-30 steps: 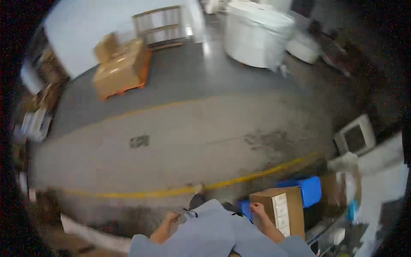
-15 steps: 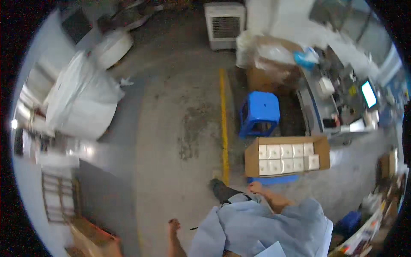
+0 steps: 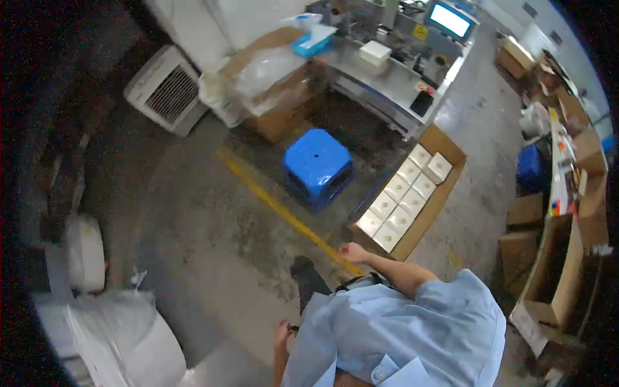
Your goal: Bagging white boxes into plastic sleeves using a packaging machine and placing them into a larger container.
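Note:
My right hand (image 3: 351, 252) hangs beside my waist with its fingers curled in and nothing visible in them. It is nearest to the near end of an open cardboard box (image 3: 431, 231), apart from it. Two rows of small white boxes (image 3: 398, 219) fill much of that carton; one at the far end sits higher than the others. Lower down, my left hand (image 3: 282, 333) hangs at my side, its fingers also curled, with no held thing visible. A small dark piece shows right beside it at the shirt's edge.
A blue plastic stool (image 3: 317, 157) stands left of the carton, past a yellow floor line (image 3: 284, 213). Behind are a metal workbench (image 3: 403, 97) with a lit screen (image 3: 449, 20), a large plastic-lined carton (image 3: 277, 122) and an air cooler (image 3: 169, 91). Wrapped white rolls (image 3: 138, 335) stand at left.
My view has turned right, so the stool and cooler shift left and the bench comes nearer the middle. My left hand has swung closer to my body. Both hands stay curled.

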`<move>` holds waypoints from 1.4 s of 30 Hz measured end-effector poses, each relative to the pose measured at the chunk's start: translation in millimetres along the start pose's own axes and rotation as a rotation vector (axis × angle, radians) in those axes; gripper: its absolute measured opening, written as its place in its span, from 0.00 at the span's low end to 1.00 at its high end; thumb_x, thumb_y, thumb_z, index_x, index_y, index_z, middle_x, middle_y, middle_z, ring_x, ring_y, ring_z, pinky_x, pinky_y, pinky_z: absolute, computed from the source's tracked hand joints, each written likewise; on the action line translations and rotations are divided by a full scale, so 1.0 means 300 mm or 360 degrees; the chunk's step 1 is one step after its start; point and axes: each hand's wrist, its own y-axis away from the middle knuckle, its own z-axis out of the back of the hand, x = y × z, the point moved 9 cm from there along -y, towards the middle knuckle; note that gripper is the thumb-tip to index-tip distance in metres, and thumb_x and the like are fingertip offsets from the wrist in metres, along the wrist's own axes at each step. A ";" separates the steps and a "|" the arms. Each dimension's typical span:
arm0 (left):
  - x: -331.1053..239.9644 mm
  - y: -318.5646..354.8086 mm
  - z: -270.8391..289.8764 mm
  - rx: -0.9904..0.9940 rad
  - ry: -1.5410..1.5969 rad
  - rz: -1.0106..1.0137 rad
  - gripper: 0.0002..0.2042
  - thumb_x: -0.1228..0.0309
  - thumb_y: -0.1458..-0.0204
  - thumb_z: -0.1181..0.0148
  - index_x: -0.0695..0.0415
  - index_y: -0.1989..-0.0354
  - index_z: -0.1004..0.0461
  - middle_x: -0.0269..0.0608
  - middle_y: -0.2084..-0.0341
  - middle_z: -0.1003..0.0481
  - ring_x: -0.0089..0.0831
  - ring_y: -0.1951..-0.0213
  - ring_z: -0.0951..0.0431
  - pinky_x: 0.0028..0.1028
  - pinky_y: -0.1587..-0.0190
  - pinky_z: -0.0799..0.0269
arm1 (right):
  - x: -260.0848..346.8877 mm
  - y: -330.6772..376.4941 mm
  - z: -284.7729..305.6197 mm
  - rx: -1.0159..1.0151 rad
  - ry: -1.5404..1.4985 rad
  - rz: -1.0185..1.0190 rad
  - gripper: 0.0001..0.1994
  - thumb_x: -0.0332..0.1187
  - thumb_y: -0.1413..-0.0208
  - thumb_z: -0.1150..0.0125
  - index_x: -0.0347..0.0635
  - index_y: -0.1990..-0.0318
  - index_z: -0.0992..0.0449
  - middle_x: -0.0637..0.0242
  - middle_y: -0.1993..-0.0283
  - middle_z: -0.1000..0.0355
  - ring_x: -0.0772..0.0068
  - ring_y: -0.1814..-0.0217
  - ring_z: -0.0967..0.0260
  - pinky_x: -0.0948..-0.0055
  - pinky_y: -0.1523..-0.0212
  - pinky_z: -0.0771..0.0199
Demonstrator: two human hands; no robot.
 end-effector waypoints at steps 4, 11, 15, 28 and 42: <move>-0.048 -0.462 0.227 -0.0127 0.1170 0.0343 0.07 0.66 0.46 0.45 0.54 0.64 0.27 0.33 0.80 0.30 0.24 0.84 0.36 0.29 0.84 0.42 | -0.152 -0.057 0.185 -0.0325 0.0115 -0.0433 0.19 0.48 0.49 0.35 0.40 0.63 0.20 0.53 0.68 0.22 0.52 0.64 0.23 0.56 0.62 0.26; -0.139 -1.059 0.573 0.0494 0.0684 0.0469 0.07 0.65 0.42 0.44 0.54 0.67 0.28 0.33 0.84 0.32 0.26 0.85 0.30 0.29 0.85 0.34 | 0.000 -0.086 0.437 -0.0853 -0.0343 -0.0852 0.19 0.42 0.49 0.32 0.38 0.56 0.20 0.56 0.61 0.20 0.64 0.60 0.25 0.62 0.55 0.25; -0.287 -1.374 0.861 0.0339 0.0866 0.0609 0.05 0.69 0.43 0.41 0.55 0.66 0.30 0.33 0.80 0.30 0.23 0.83 0.30 0.25 0.87 0.37 | 0.087 -0.116 0.552 -0.1131 -0.0586 -0.0954 0.19 0.44 0.48 0.33 0.37 0.56 0.20 0.60 0.60 0.20 0.69 0.61 0.23 0.69 0.57 0.23; -1.237 -1.940 0.747 0.0612 0.0087 0.0214 0.06 0.69 0.44 0.39 0.58 0.68 0.26 0.30 0.79 0.28 0.19 0.80 0.33 0.23 0.79 0.38 | -0.217 -0.458 1.337 -0.1739 -0.0905 -0.0502 0.18 0.38 0.43 0.35 0.34 0.52 0.24 0.61 0.60 0.21 0.71 0.59 0.25 0.69 0.57 0.24; -2.936 -2.721 0.368 0.0190 -0.0077 -0.0545 0.34 0.58 0.39 0.42 0.68 0.32 0.46 0.53 0.44 0.31 0.34 0.45 0.30 0.31 0.43 0.35 | -0.412 -0.890 2.449 -0.1899 -0.0940 -0.0266 0.26 0.46 0.46 0.37 0.35 0.46 0.25 0.43 0.53 0.24 0.48 0.52 0.23 0.58 0.50 0.25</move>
